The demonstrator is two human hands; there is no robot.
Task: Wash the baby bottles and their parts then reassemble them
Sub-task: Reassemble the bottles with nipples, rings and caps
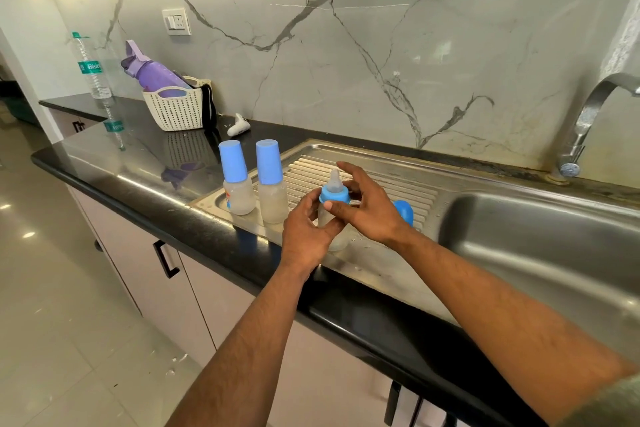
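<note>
Over the steel draining board point(381, 180), the left hand point(306, 232) wraps around the bottle point(337, 236), holding it upright. The right hand point(369, 206) pinches its blue collar point(334, 196), thumb in front and fingers curled behind. A loose blue cap point(405, 211) lies just beside.

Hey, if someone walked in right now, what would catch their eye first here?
Both hands meet over the sink's drainboard: the left hand grips a baby bottle while the right hand pinches its blue nipple ring. Just left stand two capped bottles, and a blue cap lies behind the right wrist.
</note>
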